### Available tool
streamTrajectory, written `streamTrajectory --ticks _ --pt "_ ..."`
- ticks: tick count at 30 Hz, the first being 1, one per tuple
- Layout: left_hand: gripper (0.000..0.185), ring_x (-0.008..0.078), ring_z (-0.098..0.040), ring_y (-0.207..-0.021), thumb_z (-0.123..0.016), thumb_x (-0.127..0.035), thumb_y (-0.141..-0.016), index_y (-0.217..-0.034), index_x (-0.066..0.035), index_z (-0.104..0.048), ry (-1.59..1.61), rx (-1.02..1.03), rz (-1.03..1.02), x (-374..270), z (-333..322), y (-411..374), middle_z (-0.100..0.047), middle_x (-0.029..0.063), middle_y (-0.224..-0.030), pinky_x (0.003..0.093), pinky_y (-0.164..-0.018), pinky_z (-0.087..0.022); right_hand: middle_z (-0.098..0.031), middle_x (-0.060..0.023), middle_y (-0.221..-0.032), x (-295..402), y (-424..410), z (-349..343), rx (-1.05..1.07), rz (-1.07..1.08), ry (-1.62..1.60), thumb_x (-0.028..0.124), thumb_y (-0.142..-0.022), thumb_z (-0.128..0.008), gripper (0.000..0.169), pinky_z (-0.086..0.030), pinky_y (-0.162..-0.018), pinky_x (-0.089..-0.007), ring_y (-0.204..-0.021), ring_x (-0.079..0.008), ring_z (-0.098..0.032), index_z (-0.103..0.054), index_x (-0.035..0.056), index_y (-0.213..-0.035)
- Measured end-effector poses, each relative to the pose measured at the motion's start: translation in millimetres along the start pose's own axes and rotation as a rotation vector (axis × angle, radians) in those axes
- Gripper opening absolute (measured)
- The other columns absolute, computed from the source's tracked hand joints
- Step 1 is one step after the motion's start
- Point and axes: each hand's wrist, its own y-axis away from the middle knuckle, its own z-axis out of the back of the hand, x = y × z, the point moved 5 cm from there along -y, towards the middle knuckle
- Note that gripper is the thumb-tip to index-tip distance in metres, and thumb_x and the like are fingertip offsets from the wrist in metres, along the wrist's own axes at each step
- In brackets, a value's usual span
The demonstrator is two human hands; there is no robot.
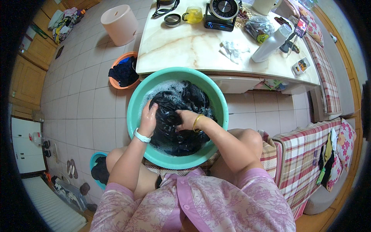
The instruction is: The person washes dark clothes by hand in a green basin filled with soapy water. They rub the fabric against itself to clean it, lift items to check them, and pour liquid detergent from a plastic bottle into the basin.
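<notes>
A large green plastic basin [177,163] stands between my knees, holding sudsy water and soaked black clothing [185,142]. My left hand [148,119], with a pale band on its wrist, grips a bunched fold of the black cloth at the left side of the basin. Opposite it, my right hand [187,119] has its fingers and thumb around another part of the same cloth, near the middle; a gold bangle circles that wrist. Some of my fingertips are hidden by the wet fabric. White foam [171,85] floats mostly along the far side.
Beyond the basin is a marble-topped table [174,52] bearing a glass cup [193,16], a silver bottle [271,43] and a phone on a stand [301,26]. An orange basin [116,84] with dark clothes, a pink stool [119,26] and a blue basin [94,161] are at left. A plaid-covered sofa [304,150] lies right.
</notes>
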Motion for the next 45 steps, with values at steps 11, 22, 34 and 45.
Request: streamTrajectory --ticks 11,22,34,45 --pt "0.035 0.0365 -0.058 -0.104 -0.049 -0.017 -0.095 -0.117 0.009 -0.057 -0.482 -0.122 -0.217 -37 20 -1 -0.063 0.0237 -0.114 0.0384 -0.094 -0.042 -0.062 -0.0105 -0.073 17 53 92 -0.087 0.093 -0.282 0.009 -0.076 -0.068 0.022 -0.048 -0.066 -0.034 -0.068 -0.0179 -0.057 -0.058 -0.0015 -0.092" --pt "0.057 0.0394 -0.033 -0.137 -0.065 -0.016 -0.079 -0.134 -0.01 -0.05 -1.1 0.33 -0.388 -33 -28 28 -0.034 0.0206 -0.149 0.049 -0.113 -0.029 -0.05 -0.0152 -0.137 22 31 32 -0.168 0.156 0.257 0.022 -0.07 -0.081 0.059 -0.05 -0.092 -0.043 -0.112 -0.0317 -0.058 -0.059 0.0119 -0.124" --pt "0.075 0.0418 -0.033 -0.137 -0.077 -0.022 -0.074 -0.14 -0.006 -0.044 -1.427 0.422 -0.126 39 -32 29 -0.035 0.0206 -0.148 0.0537 -0.111 -0.03 -0.044 -0.0179 -0.14 3 -3 -26 -0.197 -0.121 0.486 0.02 -0.077 -0.073 0.057 -0.045 -0.103 -0.0428 -0.129 -0.0349 -0.046 -0.055 0.0116 -0.13" --pt "0.055 0.041 -0.042 -0.13 -0.06 -0.038 -0.095 -0.135 -0.003 -0.049 -0.978 0.055 -0.107 -5 -2 10 -0.044 0.0249 -0.141 0.045 -0.11 -0.034 -0.061 -0.0214 -0.114 -20 -24 1 -0.697 0.01 -0.089 0.022 -0.075 -0.074 0.043 -0.05 -0.091 -0.0446 -0.107 -0.0407 -0.059 -0.063 0.001 -0.111"
